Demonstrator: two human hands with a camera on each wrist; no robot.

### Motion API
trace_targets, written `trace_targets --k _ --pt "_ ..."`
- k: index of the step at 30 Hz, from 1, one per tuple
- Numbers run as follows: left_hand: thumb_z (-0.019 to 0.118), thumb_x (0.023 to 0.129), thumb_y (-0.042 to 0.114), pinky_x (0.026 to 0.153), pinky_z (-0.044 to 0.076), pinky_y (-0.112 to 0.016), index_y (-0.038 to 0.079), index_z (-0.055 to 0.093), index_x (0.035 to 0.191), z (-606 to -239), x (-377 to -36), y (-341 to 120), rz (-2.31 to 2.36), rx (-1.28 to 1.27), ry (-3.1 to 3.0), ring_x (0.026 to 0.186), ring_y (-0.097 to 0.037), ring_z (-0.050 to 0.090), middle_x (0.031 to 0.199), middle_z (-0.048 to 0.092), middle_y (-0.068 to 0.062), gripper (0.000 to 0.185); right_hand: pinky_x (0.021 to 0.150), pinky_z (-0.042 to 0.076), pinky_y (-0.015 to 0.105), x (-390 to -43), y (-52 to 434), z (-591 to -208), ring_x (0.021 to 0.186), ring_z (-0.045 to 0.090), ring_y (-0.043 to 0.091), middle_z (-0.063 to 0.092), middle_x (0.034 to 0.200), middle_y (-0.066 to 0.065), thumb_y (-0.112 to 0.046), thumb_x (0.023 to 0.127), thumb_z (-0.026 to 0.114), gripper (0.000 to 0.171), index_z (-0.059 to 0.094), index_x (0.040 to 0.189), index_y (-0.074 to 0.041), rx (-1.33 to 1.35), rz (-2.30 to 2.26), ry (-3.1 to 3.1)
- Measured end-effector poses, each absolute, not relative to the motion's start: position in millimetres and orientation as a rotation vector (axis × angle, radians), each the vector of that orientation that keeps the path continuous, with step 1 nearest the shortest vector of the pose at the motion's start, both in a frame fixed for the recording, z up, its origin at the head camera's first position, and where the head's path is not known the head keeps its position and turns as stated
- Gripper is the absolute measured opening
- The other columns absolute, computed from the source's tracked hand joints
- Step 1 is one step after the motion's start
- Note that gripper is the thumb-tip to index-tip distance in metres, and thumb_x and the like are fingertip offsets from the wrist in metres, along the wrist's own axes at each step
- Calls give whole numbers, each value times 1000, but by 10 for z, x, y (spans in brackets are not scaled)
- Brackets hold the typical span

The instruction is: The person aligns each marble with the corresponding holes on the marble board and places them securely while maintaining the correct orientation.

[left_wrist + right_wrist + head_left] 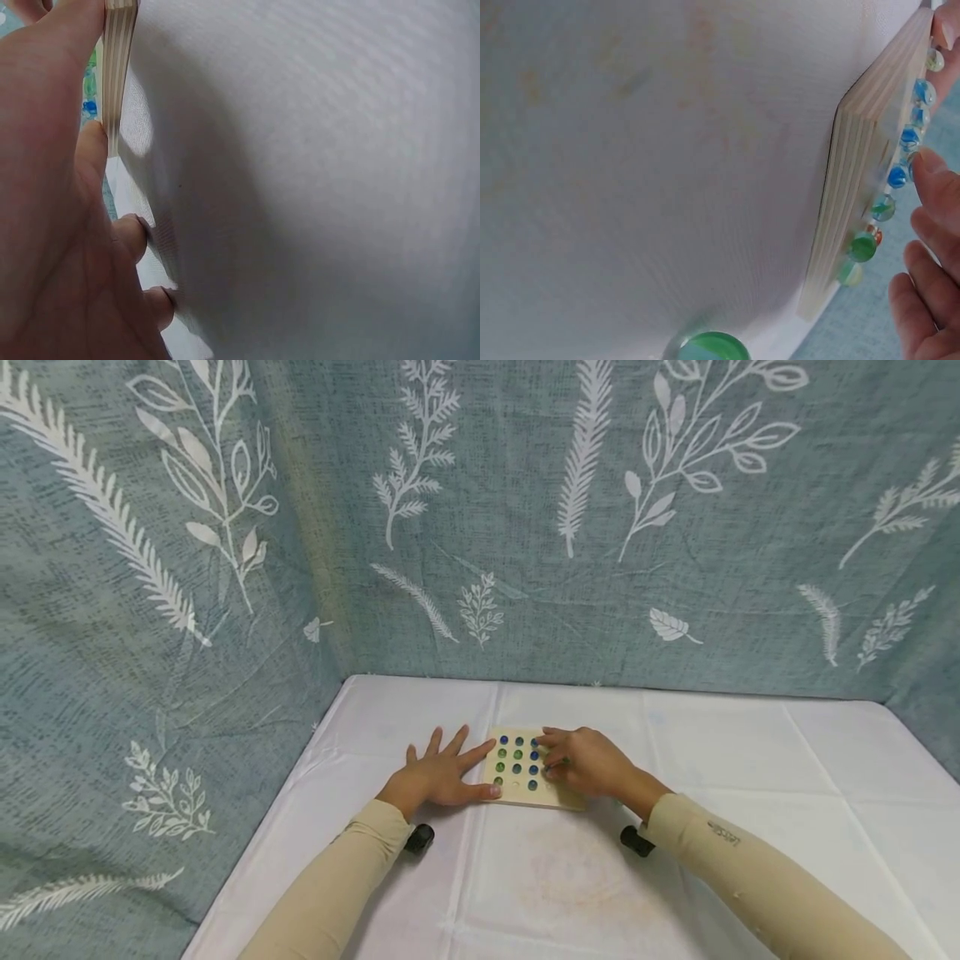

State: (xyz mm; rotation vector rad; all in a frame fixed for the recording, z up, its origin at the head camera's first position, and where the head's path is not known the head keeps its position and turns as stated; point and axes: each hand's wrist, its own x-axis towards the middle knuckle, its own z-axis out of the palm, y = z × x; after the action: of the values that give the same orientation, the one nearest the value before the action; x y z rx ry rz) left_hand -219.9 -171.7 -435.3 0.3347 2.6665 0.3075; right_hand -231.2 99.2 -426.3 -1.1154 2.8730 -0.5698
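A pale wooden board lies on the white cloth, with blue and green glass marbles sitting in rows on it. My left hand is spread beside the board, thumb and index finger touching its left side near the corners. The layered board edge runs beside those fingers in the left wrist view. Over the board's right side, my right hand has bent fingers. Its thumb presses a marble in the right wrist view, the index fingertip hidden. An orange marble sits among the green ones.
A loose green marble lies on the cloth near the board. Black wrist devices show under both forearms. The white-covered table meets a leaf-patterned teal curtain at the back and left.
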Motion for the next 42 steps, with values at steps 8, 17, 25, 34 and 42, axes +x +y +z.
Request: trace_targets --k 8,17,25,34,42 --pt "54 93 78 123 4 -79 47 21 165 -4356 -2193 -1719 320 331 2675 163 -45 -6 179 2 -6 85 113 48 56 -2328 972 -4267 141 58 32 67 142 13 -9 91 78 16 84 106 -9 -1114 -524 2880" --pt "56 93 77 122 4 -79 46 22 165 -4357 -2188 -1715 329 330 2679 163 -46 -5 179 3 -7 86 113 48 57 -2336 959 -4283 143 57 30 67 143 12 -7 91 77 18 84 107 -9 -1089 -490 2880" --pt "53 93 79 123 5 -79 47 19 165 -4370 -2204 -1722 306 340 2675 163 -46 -6 179 1 -6 87 111 49 59 -2337 979 -4286 142 57 32 66 143 14 -6 90 78 17 84 106 -9 -1115 -487 2879" --pt "51 100 69 121 0 -80 41 17 167 -4290 -2243 -1751 350 413 2607 162 -48 -11 178 -3 -9 80 106 54 55 -2309 1142 -4265 137 61 34 70 137 16 -5 89 78 15 84 103 -8 -1220 -546 2897" --pt "64 95 65 120 -1 -82 41 21 166 -4313 -2235 -1747 407 395 2620 161 -49 -10 178 -1 -10 87 106 54 53 -2222 1381 -4216 139 59 36 70 137 15 0 88 77 19 83 106 -3 -1096 -638 2886"
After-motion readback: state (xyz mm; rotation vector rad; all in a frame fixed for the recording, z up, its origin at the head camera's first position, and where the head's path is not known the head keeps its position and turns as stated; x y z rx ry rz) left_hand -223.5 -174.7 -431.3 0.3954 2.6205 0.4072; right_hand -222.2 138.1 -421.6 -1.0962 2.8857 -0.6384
